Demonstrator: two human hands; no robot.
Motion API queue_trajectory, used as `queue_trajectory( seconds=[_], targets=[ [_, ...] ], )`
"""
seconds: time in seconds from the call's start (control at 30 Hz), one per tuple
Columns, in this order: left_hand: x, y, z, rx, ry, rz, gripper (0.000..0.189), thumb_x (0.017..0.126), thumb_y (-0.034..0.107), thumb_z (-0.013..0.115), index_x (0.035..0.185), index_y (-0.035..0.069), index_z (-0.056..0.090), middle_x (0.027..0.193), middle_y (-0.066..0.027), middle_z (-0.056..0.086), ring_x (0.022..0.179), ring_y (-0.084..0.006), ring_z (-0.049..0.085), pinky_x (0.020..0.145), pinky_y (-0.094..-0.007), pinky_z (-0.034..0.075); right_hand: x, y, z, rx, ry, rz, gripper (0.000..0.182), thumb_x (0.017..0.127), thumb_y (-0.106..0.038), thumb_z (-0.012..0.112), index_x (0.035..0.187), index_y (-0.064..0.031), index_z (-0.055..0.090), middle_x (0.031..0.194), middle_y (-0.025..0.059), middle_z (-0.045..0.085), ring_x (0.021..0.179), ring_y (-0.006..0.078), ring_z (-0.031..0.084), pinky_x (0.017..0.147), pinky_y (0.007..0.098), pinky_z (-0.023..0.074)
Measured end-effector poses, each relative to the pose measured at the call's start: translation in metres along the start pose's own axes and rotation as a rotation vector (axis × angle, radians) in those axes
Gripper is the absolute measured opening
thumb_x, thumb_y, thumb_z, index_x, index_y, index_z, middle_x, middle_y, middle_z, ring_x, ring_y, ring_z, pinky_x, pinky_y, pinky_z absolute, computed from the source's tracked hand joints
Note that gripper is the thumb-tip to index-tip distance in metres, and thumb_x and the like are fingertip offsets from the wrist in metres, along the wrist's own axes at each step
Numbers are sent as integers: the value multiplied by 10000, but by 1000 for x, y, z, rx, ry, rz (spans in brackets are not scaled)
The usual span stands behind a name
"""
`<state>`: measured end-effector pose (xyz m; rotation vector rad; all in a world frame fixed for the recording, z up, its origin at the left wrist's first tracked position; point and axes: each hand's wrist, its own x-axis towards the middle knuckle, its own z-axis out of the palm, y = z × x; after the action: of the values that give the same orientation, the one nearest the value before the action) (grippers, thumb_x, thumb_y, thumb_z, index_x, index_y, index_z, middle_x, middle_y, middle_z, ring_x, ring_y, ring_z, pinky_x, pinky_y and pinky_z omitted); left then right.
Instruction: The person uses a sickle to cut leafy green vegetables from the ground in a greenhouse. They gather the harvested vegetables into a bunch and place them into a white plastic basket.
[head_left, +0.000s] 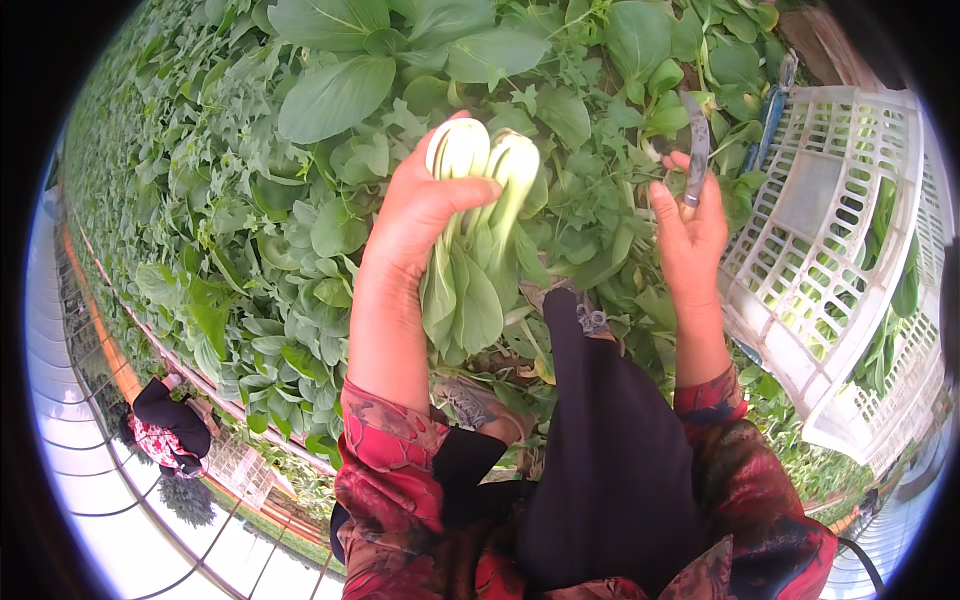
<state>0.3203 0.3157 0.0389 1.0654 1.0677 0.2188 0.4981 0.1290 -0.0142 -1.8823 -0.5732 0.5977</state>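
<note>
My left hand (439, 187) grips heads of bok choy (480, 240), their pale cut bases pointing up and their green leaves hanging down. The thumb lies across the stalks. At the right, my right hand (690, 225) holds a small knife with a curved metal blade (697, 142) pointing up. Part of its handle shows between the fingers; the rest is hidden by the hand. Leafy plants spread under and beyond both hands.
White plastic crates (817, 225) with greens inside stand close at the right. Dense leafy plants (300, 225) cover the ground ahead and left. My shoes (469, 405) are among the plants. Another person (169, 427) is at the far left, near a pale crate (240, 469).
</note>
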Motion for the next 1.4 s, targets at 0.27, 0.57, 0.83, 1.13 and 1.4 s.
queue_trajectory(
  seconds=[0.27, 0.57, 0.83, 1.13, 1.4],
  targets=[
    [-11, -38, -38, 253, 349, -53, 378, 665, 32, 655, 1030, -17, 571, 922, -70, 631, 819, -155, 590, 788, -271, 463, 17, -59, 57, 111, -326, -413, 369, 804, -108, 651, 1155, -53, 553, 1226, 134, 546, 876, 231, 624, 690, 298, 501],
    [-3, -63, -94, -21, 417, -35, 434, 683, -38, 577, 1115, -38, 527, 940, -163, 645, 753, -304, 673, 670, -380, 567, 46, 48, 75, -139, -284, 87, 365, 747, -178, 714, 1072, -67, 591, 698, 46, 602, 659, 191, 599, 660, 311, 489],
    [-12, -57, -77, -75, 380, -70, 447, 694, -36, 561, 1139, -45, 513, 959, -181, 637, 755, -308, 671, 672, -386, 568, 34, 47, 63, 306, -331, 440, 301, 777, -39, 694, 1064, -94, 621, 650, -45, 536, 403, 33, 385, 364, 197, 311],
    [2, 11, 8, 28, -168, -15, 704, 631, -33, 660, 1312, 27, 489, 1072, -65, 625, 924, -157, 617, 862, -273, 478, 19, 56, 60, 128, -317, 367, 350, 745, -69, 733, 1073, -82, 613, 756, -30, 582, 669, 70, 505, 645, 236, 453],
    [93, 49, -23, 356, 173, 177, 708, 665, -48, 624, 1331, 5, 389, 1101, -109, 597, 928, -191, 600, 844, -303, 488, 17, 56, 67, 74, -296, 178, 357, 764, -105, 714, 1099, -78, 596, 809, 56, 660, 721, 128, 607, 701, 273, 488]
  ],
)
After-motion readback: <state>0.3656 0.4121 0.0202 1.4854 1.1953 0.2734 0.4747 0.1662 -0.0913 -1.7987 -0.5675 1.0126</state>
